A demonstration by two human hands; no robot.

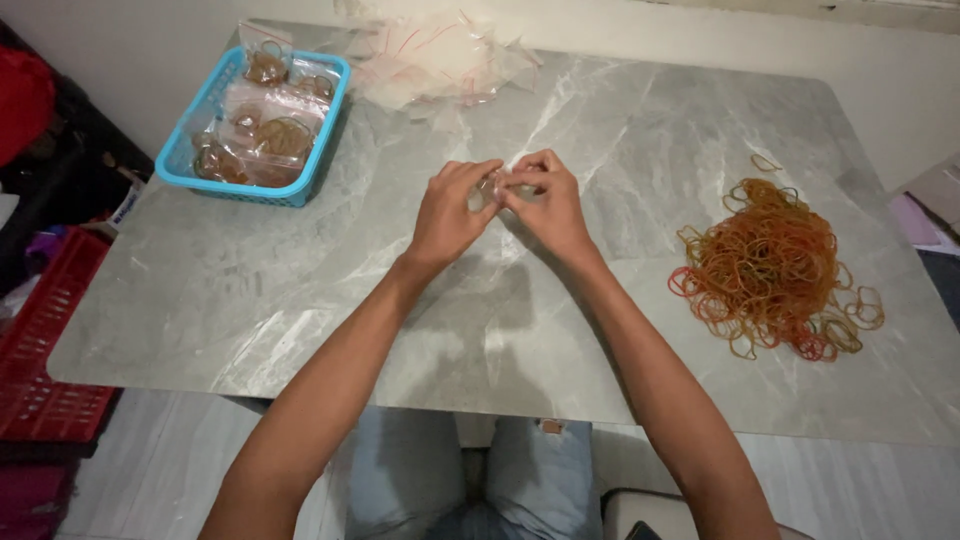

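Nearest the camera, two bare forearms are stretched forward over the grey marble-patterned table [300,300]. The left hand [447,215] and the right hand [548,205] are brought together above the middle of the tabletop, fingertips touching, and a small clear plastic bag [497,184] is pinched between them; the fingers of both hands are closed on it, though its contents cannot be made out. To the right, well apart from the hands, a loose heap of orange, red and green rubber bands [770,270] is spread on the table. Farther back on the left, a blue plastic basket [190,165] is filled with small packed bags, and a pile of empty clear bags [440,55] is seen beside it at the far edge.
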